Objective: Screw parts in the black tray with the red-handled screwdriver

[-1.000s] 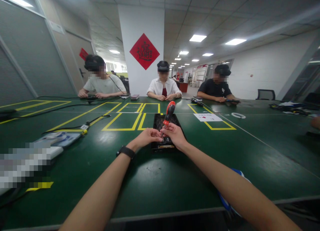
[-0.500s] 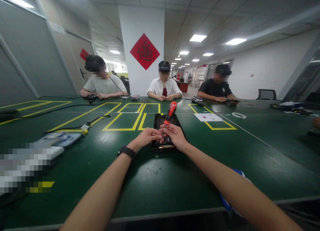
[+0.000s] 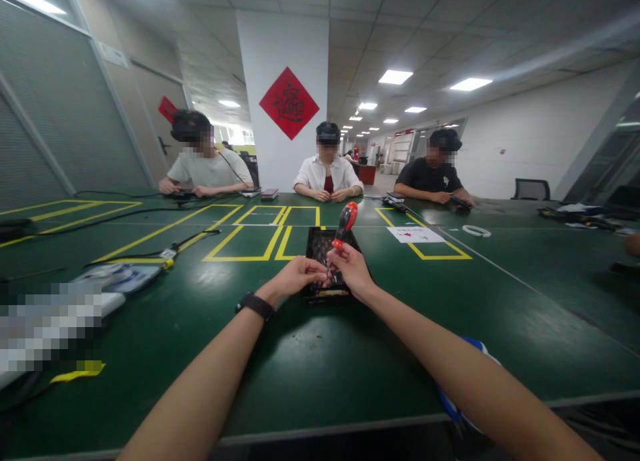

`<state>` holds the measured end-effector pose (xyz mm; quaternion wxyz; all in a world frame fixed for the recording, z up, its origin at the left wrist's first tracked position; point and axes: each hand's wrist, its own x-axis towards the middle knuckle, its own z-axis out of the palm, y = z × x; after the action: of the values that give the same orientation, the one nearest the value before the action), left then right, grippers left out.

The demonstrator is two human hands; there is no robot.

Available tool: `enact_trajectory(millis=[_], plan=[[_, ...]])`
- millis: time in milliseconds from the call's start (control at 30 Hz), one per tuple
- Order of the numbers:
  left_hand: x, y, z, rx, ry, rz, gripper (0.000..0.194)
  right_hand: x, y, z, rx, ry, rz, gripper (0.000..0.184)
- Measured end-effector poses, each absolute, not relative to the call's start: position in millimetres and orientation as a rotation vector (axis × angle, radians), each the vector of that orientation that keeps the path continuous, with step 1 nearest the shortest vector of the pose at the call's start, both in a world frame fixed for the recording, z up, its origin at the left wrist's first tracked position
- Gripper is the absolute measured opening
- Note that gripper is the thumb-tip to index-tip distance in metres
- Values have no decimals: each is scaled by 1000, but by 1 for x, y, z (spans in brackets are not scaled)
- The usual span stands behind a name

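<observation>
A screwdriver (image 3: 345, 224) with a red and black handle stands tilted, its handle leaning up and to the right. My right hand (image 3: 351, 266) is closed on its shaft just below the handle. Close by on the left, my left hand (image 3: 304, 274) has its fingers pinched together near the screwdriver's tip; whatever they grip is too small to make out. Both hands are over a black open tray-like case (image 3: 316, 240) lying on the green table. Inside the case are dark parts that I cannot name, and a pale strip shows at its near end.
Yellow tape outlines (image 3: 240, 258) mark the green table (image 3: 295, 374). A printed sheet (image 3: 416, 234) and a white ring (image 3: 476, 231) lie to the right. Cables and a pale blue packet (image 3: 131, 276) are at left. Three people sit across the table.
The screwdriver's handle has shifted slightly to the right, my right hand moving with it. My left hand stays beside the tip, shifted slightly right. The case has not visibly moved.
</observation>
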<state>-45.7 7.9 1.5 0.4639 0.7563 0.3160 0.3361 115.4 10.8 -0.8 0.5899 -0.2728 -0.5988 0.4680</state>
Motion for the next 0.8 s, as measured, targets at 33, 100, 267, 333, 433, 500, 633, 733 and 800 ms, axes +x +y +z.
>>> enact_trajectory(millis=[33, 100, 267, 333, 433, 500, 633, 733, 800], plan=[[-45, 8, 2, 1861, 753, 814, 24, 115, 10, 0, -618, -1407, 1132, 28], [-46, 8, 2, 1846, 734, 807, 23, 115, 10, 0, -577, -1440, 1210, 32], [-51, 7, 5, 1802, 713, 766, 24, 117, 12, -1, -554, -1499, 1227, 28], [-53, 7, 5, 1797, 709, 754, 25, 118, 13, -3, -573, -1480, 1225, 25], [-54, 9, 5, 1789, 728, 775, 25, 118, 13, -3, -611, -1453, 1212, 24], [-54, 11, 3, 1783, 758, 809, 25, 118, 12, -2, -623, -1430, 1186, 23], [-54, 14, 0, 1770, 807, 857, 25, 117, 12, -1, -616, -1392, 1142, 21], [-55, 14, -1, 1754, 804, 865, 24, 117, 12, 0, -629, -1416, 1104, 24], [-55, 12, 0, 1756, 776, 846, 22, 117, 11, 1, -640, -1419, 1100, 31]])
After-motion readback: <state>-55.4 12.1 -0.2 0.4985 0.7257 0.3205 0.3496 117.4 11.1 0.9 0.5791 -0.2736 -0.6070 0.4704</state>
